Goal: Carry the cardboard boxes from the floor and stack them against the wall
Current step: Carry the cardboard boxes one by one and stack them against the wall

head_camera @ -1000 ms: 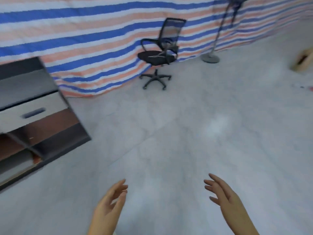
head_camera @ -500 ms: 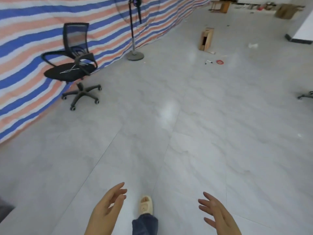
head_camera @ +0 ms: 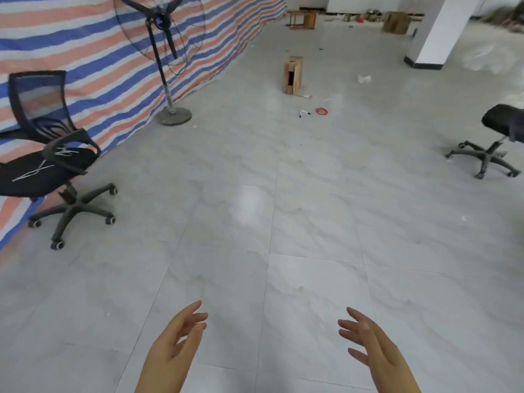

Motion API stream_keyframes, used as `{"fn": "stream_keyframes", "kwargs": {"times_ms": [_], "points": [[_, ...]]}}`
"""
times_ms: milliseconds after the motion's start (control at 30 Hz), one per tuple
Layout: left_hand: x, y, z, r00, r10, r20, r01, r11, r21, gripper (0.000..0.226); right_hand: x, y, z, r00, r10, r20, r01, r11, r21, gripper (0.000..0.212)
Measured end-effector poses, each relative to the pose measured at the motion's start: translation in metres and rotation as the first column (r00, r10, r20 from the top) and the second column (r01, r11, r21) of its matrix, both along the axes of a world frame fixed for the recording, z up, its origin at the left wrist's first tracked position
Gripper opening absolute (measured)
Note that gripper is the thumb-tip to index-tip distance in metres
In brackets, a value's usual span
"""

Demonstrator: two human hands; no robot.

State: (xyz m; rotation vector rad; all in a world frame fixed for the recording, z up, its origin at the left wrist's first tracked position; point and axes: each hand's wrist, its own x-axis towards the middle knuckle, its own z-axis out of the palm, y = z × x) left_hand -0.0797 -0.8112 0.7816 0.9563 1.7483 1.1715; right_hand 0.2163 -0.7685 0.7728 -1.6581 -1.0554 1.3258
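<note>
Right office chair (head_camera: 499,137) cut by edge; far clutter (head_camera: 357,17) perhaps cans, too small.

Empty left hand (head_camera: 173,346) and right hand (head_camera: 374,347) reach forward above tiled floor (head_camera: 255,222); cardboard box (head_camera: 293,75) stands well ahead.

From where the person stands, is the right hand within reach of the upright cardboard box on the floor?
Probably not yet: the right hand is open and empty, and the cardboard box stands far across bare floor. Nothing blocks the path.
</note>
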Motion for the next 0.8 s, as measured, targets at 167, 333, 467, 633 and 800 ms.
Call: {"fn": "stream_keyframes", "kwargs": {"times_ms": [167,333,467,633,800], "points": [[-0.001,0.069,-0.009,0.997,-0.071,0.021,0.073,0.995,-0.066,0.033,0.006,0.055,-0.012,0.997,-0.081,0.014,0.082,0.995,-0.049,0.028],[0.003,0.16,-0.012,0.998,-0.054,0.013,0.055,0.994,-0.094,0.03,0.012,0.141,-0.025,0.992,-0.123,-0.004,0.123,0.989,-0.082,0.028],[0.023,0.25,-0.007,1.0,-0.013,0.012,0.014,0.997,-0.074,0.03,0.036,0.236,-0.022,0.994,-0.108,-0.002,0.108,0.994,-0.034,0.026],[0.057,0.364,0.003,1.0,-0.014,0.013,0.014,0.999,-0.03,0.029,0.072,0.364,-0.004,0.998,-0.04,0.041,0.038,0.998,0.051,0.023],[0.068,0.447,0.001,1.0,-0.009,0.019,0.01,0.998,-0.064,0.028,0.086,0.465,-0.003,0.997,0.032,0.064,-0.034,0.999,0.042,0.026]]}}
